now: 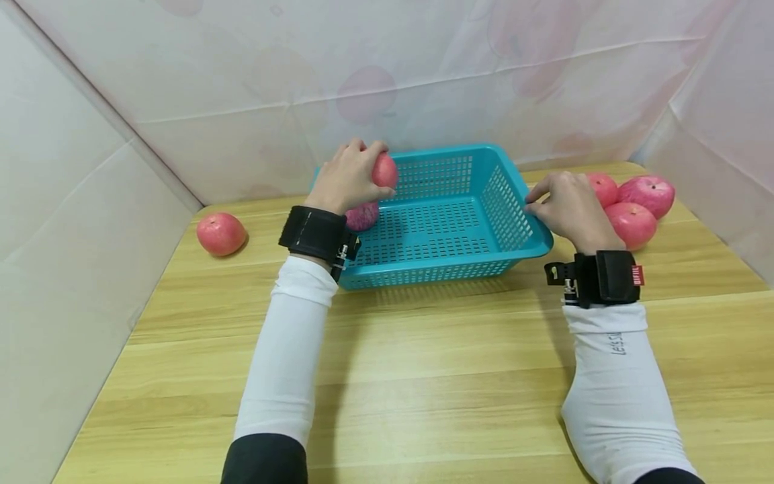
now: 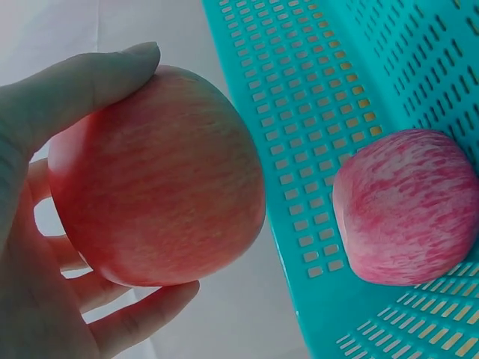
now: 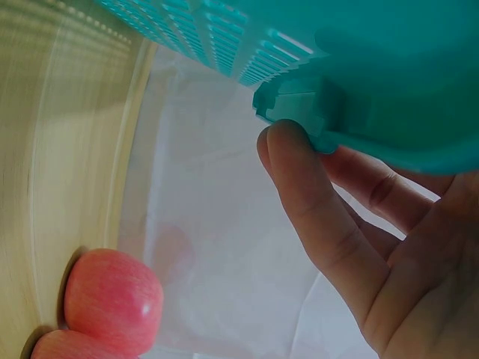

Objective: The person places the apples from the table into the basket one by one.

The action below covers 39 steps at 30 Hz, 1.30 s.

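Note:
My left hand (image 1: 345, 176) grips a red apple (image 2: 161, 179) between thumb and fingers, over the left end of a turquoise plastic basket (image 1: 423, 261). Inside that end of the basket lies a pink streaked apple (image 2: 408, 208), below the held one. On the other side, my right hand (image 1: 571, 205) pinches the basket's right rim, thumb and fingers about its edge in the right wrist view. Just beyond the right hand, several apples (image 1: 631, 225) sit grouped on the table, partly hidden by it in the head view.
A single apple (image 1: 221, 234) stands at the left of the wooden table (image 1: 447, 376). Pale patterned sheeting (image 1: 290, 87) rises behind the basket and along both sides.

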{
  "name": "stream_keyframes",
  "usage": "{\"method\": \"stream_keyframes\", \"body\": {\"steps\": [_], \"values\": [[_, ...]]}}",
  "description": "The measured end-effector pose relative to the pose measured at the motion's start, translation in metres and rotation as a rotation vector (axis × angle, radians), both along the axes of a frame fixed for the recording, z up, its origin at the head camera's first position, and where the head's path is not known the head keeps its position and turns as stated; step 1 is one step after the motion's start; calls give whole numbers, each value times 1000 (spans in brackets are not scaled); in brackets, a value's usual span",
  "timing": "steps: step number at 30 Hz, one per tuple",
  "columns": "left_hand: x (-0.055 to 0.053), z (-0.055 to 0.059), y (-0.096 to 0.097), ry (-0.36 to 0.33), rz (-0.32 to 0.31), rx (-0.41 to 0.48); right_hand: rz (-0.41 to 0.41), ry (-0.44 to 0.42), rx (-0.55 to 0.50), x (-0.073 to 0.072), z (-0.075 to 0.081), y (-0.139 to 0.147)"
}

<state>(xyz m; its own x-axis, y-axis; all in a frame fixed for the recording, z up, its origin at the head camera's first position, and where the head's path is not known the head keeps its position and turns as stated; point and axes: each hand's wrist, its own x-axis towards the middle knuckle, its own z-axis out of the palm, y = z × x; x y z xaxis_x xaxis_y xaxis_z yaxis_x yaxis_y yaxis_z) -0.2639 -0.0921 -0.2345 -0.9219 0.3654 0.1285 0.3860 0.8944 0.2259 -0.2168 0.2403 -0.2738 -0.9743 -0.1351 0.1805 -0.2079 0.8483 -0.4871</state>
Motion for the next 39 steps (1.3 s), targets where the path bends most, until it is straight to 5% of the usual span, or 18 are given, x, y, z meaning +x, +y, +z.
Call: {"method": "stream_keyframes", "body": {"steps": [39], "values": [[-19,-21,6,-76,-55,-3,-17,-18,7,1,3,2]]}}
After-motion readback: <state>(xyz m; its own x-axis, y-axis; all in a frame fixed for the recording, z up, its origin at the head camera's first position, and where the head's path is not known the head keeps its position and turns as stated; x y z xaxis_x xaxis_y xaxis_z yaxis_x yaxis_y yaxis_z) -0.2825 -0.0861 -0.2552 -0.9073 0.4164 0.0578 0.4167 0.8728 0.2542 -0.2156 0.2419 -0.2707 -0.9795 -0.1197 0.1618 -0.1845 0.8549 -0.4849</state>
